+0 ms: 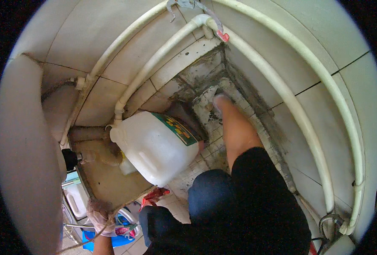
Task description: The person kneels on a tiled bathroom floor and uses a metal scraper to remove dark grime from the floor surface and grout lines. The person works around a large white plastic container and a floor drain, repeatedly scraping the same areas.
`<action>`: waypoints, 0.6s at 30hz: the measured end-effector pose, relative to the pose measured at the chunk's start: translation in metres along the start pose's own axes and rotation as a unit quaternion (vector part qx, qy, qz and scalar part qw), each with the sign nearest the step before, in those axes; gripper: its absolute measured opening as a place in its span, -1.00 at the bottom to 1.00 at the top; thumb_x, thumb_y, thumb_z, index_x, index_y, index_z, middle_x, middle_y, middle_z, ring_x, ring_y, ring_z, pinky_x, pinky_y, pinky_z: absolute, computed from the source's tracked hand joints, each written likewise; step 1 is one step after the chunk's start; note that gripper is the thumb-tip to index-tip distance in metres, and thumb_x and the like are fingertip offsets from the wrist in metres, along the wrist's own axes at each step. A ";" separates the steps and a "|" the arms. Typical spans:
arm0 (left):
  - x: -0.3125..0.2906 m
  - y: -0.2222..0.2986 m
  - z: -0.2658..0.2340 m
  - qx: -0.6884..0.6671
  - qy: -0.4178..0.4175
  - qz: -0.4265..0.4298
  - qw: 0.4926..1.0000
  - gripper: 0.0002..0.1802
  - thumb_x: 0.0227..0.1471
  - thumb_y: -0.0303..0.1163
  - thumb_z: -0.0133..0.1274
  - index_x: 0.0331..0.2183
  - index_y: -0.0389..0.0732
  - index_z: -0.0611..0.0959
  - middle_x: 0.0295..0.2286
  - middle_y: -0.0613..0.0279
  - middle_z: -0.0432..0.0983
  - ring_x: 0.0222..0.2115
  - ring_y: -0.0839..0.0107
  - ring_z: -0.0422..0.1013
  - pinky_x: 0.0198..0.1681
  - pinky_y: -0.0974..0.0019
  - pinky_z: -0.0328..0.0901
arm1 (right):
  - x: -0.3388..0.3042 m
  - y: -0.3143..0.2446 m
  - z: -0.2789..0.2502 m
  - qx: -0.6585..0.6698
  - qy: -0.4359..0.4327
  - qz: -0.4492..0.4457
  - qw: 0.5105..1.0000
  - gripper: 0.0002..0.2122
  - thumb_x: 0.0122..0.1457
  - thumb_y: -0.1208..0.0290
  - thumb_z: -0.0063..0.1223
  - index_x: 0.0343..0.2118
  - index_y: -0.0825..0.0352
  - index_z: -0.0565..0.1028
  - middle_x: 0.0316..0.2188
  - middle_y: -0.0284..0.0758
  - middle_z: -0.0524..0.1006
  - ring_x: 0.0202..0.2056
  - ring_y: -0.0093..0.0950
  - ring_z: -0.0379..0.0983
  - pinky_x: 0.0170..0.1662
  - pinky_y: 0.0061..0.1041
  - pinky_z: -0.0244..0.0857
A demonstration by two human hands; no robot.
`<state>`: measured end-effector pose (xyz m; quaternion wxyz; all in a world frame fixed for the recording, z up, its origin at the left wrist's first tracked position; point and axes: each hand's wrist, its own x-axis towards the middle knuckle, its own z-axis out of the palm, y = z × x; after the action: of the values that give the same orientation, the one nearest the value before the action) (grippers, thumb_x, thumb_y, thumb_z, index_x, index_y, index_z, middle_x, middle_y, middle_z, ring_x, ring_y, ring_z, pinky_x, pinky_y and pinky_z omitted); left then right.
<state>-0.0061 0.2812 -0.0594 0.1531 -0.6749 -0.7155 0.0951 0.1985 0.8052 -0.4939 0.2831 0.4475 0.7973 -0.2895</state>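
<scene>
My right hand, in a thin see-through glove, reaches down to the dirty tiled floor in the far corner. It looks closed; whatever is in it, if anything, is hidden. Black stains and whitish patches lie around it. At the lower left, my left hand wears the same kind of glove. Its fingers bend over the rim of a shallow brownish basin. Left of my right arm, a big white plastic jug with a green label leans between basin and wall.
Pale pipes run along the tiled walls. A grey-red valve handle sticks out above the corner. A smooth pale fixture fills the left side. Below are a red cloth-like thing and a blue container. My knee is near the jug.
</scene>
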 end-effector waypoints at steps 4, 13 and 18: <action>-0.013 -0.005 -0.006 -0.063 -0.031 -0.023 0.997 -0.58 0.19 -0.01 -0.04 -0.45 -0.15 0.60 -0.43 0.05 0.54 -0.32 -0.08 0.47 -0.13 -0.17 0.38 | -0.051 -0.017 0.012 -0.026 0.068 -0.004 0.997 -0.71 0.21 0.31 0.07 -0.08 0.28 0.66 0.03 -0.21 0.60 -0.03 -0.19 0.59 0.00 -0.24 0.46; -0.023 -0.014 0.025 -0.039 -0.003 0.012 0.999 -0.80 0.09 -0.20 0.04 -0.33 -0.09 0.59 -0.39 0.14 0.56 -0.28 0.02 0.49 -0.05 -0.20 0.35 | 0.025 -0.031 0.004 0.285 0.188 0.160 0.926 -0.63 0.15 0.14 0.20 -0.04 0.24 0.61 -0.12 -0.20 0.65 -0.07 -0.28 0.61 -0.04 -0.35 0.49; 0.010 -0.014 0.045 -0.045 0.023 0.031 0.998 -0.84 0.05 -0.29 0.01 -0.30 -0.08 0.60 -0.31 0.13 0.55 -0.21 0.00 0.47 0.01 -0.22 0.31 | 0.056 -0.009 -0.004 0.134 0.139 0.192 0.962 -0.67 0.15 0.18 0.20 -0.04 0.14 0.62 -0.08 -0.25 0.64 -0.04 -0.34 0.60 -0.04 -0.41 0.49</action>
<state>-0.0352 0.2938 -0.0957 0.1358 -0.7048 -0.6944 0.0517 0.1651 0.8348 -0.5295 0.1573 0.6616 0.6821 -0.2687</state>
